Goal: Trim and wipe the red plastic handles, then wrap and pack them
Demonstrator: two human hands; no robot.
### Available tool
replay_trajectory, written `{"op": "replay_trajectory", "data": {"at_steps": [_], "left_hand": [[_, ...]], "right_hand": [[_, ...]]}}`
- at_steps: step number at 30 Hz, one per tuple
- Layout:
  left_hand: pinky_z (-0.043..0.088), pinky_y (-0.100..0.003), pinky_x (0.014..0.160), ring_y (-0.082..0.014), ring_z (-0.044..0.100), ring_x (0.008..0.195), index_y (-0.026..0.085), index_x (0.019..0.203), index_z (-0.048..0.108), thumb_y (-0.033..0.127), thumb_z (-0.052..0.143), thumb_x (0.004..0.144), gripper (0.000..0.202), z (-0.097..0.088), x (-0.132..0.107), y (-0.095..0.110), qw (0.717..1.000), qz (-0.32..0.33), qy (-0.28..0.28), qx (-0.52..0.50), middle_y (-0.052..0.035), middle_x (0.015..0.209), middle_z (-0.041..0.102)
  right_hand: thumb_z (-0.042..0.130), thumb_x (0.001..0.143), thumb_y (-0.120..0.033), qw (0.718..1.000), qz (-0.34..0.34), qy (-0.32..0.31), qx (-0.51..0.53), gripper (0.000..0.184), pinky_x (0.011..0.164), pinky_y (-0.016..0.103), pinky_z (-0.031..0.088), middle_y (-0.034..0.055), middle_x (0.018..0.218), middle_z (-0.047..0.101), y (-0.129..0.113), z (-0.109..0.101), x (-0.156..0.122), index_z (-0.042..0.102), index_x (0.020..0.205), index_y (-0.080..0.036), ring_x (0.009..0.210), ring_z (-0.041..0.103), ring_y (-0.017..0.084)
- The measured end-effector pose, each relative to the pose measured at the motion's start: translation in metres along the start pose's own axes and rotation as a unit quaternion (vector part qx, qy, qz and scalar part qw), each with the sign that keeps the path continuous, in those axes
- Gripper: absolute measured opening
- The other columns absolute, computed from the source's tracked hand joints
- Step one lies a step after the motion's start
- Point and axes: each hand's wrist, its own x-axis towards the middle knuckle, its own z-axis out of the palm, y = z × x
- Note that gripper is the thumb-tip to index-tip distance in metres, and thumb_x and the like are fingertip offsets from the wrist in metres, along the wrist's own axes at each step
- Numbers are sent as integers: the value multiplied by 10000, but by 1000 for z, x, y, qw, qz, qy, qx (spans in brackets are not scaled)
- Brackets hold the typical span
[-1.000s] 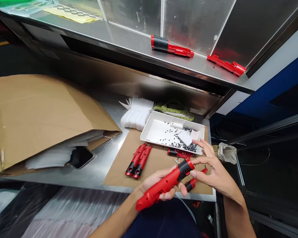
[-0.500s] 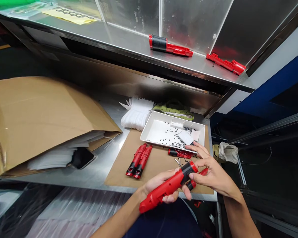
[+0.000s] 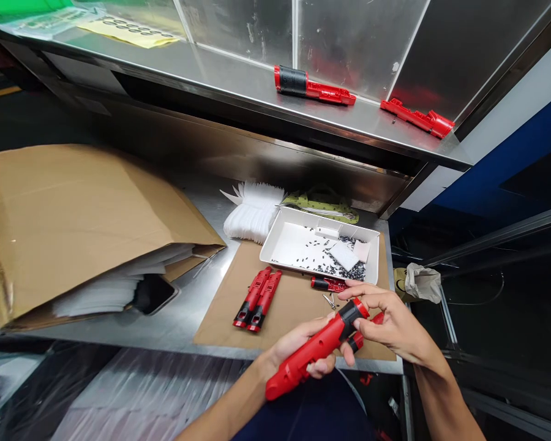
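My left hand (image 3: pixel 285 345) is wrapped around a long red plastic housing (image 3: pixel 308 350) with a black collar, held tilted above the front of the table. At the collar end, the thumb and a finger of my right hand (image 3: pixel 395 318) grip the rim, while its other fingers stretch out over the board. Partly hidden behind my right hand lies another red-and-black housing (image 3: pixel 356 341). A further red-and-black housing (image 3: pixel 327 283) rests by the tray, partly covered by my fingers. Two assembled red-and-black housings (image 3: pixel 259 299) lie side by side to the left.
A white tray (image 3: pixel 275 252) holds many small black pieces. Small pliers (image 3: pixel 329 301) lie on the brown cardboard sheet (image 3: pixel 220 309). A large cardboard box (image 3: pixel 82 214) stands left, beside a stack of white sheets (image 3: pixel 252 211). Two red parts (image 3: pixel 330 93) sit on the steel shelf (image 3: pixel 220 70).
My right hand's outstretched fingers have drawn away from the tray's edge toward the housing. The held housing has shifted slightly right. Items on the table have stayed put.
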Motion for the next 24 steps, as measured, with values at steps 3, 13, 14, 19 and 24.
{"op": "replay_trajectory", "data": {"at_steps": [3,13,14,19,24], "left_hand": [[94,-217,367,-54,284,337,87,799,687,520,431,965,529,-1,2,-2,999,33,-15,-28,-34,556,588],[82,-219,364,-51,305,347,88,831,690,516,496,941,483,-5,6,-6,998,27,-21,-49,-46,606,616],[78,-217,367,-50,302,353,88,833,691,509,509,936,471,-5,6,-6,998,29,-20,-52,-49,614,620],[58,-219,355,-45,256,361,88,791,710,523,516,934,497,-3,6,-4,998,48,-18,-45,-21,557,565],[53,-220,352,-53,189,362,87,781,722,552,392,981,604,-17,10,-5,998,51,-14,-25,11,480,471]], "right_hand": [[631,800,-282,1000,4,7,8,149,1022,460,451,83,1145,731,-1,1,-1,767,804,-219,1187,595,309],[597,753,-222,1000,22,13,-14,151,788,339,549,56,1119,735,1,2,0,747,759,-210,981,669,262],[586,748,-206,1000,19,14,-19,163,800,339,546,53,1119,735,2,2,0,748,768,-209,1000,666,264],[559,756,-183,998,27,18,-47,158,642,261,519,55,1139,730,7,4,2,716,754,-199,963,675,233],[559,822,-213,993,37,29,-112,95,776,313,530,64,1277,662,10,5,5,651,800,-220,1090,650,242]]}}
